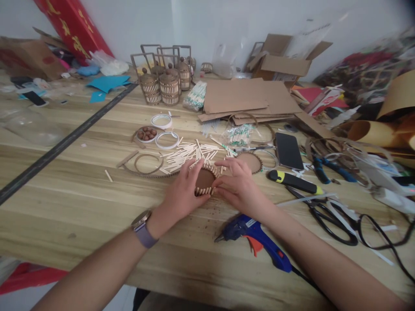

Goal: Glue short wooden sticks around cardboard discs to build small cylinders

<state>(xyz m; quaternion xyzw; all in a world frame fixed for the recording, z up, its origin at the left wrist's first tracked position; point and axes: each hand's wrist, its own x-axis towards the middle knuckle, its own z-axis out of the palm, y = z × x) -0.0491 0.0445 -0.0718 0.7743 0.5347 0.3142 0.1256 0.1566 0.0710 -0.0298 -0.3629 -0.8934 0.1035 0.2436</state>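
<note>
A round brown cardboard base (205,178) with short wooden sticks standing around its rim sits on the table between my hands. My left hand (184,190) grips its left side, thumb at the near edge and fingers over the far edge. At the right side, the thumb and fingers of my right hand (238,185) close on the rim; whether they also pinch a loose stick is hidden. Just beyond lies a pile of loose wooden sticks (184,156). A second round cardboard base (250,163) lies behind my right hand. Below my right forearm is a blue hot glue gun (256,235).
Coiled brown strips (147,166), tape rolls (167,139) and a bowl of brown beads (147,134) lie at left. On the right are a phone (289,151), a utility knife (295,181), scissors (327,216) and pliers (333,168). Lidded stick baskets (169,88) and cardboard sheets (236,97) stand behind.
</note>
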